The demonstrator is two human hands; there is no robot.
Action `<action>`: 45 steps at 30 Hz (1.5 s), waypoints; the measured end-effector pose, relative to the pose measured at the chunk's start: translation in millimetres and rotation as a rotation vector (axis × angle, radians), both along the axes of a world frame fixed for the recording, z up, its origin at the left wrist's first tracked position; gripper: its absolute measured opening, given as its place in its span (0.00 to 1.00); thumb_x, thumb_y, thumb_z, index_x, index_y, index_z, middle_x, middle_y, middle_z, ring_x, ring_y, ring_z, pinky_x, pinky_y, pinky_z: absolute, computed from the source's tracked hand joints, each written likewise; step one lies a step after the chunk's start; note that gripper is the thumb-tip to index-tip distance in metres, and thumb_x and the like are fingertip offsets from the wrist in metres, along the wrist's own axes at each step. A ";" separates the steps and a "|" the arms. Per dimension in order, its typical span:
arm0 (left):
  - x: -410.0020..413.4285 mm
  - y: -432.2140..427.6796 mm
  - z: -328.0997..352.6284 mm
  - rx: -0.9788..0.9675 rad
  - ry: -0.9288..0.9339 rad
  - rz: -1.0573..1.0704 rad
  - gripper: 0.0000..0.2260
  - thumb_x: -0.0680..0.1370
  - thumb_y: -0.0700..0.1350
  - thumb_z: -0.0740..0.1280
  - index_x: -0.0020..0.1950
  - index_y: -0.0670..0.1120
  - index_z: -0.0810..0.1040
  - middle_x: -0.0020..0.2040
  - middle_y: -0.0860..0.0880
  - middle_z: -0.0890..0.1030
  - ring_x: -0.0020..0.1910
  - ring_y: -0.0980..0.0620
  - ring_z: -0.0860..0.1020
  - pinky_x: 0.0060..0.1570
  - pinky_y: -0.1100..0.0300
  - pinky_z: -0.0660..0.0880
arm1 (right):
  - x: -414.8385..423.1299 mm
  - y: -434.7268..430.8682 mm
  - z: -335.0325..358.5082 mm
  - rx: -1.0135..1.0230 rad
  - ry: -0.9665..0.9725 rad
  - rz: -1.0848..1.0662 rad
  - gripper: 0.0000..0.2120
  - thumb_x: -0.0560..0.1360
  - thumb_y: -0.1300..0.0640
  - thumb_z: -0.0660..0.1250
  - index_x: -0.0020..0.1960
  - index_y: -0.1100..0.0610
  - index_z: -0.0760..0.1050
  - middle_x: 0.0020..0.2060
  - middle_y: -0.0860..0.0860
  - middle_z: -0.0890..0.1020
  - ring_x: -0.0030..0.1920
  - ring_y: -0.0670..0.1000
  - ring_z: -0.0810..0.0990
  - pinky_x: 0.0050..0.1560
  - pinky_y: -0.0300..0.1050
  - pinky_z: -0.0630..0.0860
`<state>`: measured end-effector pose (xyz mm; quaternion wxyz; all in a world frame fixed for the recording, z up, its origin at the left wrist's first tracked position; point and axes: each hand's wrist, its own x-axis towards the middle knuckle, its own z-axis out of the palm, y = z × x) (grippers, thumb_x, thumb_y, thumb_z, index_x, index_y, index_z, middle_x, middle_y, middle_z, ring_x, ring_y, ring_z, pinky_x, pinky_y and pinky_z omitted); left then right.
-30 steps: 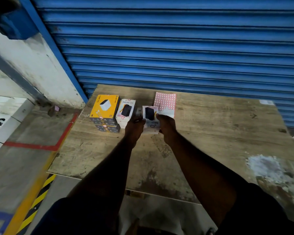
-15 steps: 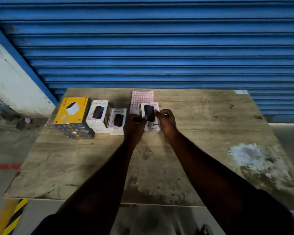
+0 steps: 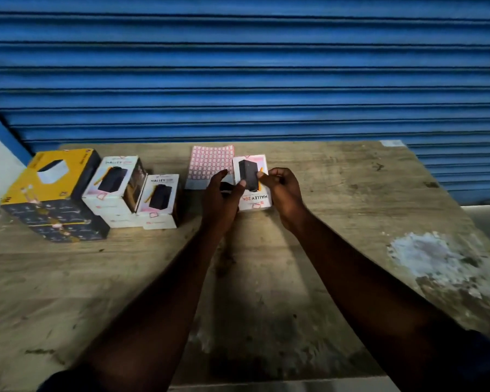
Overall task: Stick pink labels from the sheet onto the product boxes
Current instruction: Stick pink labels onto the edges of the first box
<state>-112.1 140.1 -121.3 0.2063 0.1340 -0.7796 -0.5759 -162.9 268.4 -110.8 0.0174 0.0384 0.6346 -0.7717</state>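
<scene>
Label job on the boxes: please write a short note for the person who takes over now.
Left hand and right hand both hold the white box above the table, thumbs on its front.
Label sheet lies flat behind the hands.
Two white boxes and the yellow box stand at left; small pink marks show on them.
Left: press the label on the held box, if not yet done, and set it down.

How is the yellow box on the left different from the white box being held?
The yellow box tops a stack, untouched; the white box is gripped by the left hand and right hand. The yellow box looks bigger. It pictures a white item, the white box a black one. Both are product cartons.
</scene>
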 end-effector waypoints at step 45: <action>-20.0 -7.4 -15.5 0.074 0.375 -0.153 0.33 0.73 0.49 0.73 0.76 0.57 0.65 0.60 0.52 0.80 0.61 0.56 0.79 0.59 0.51 0.79 | -18.7 28.1 21.9 0.312 0.619 0.358 0.27 0.67 0.74 0.71 0.61 0.54 0.74 0.62 0.54 0.79 0.64 0.53 0.78 0.58 0.54 0.79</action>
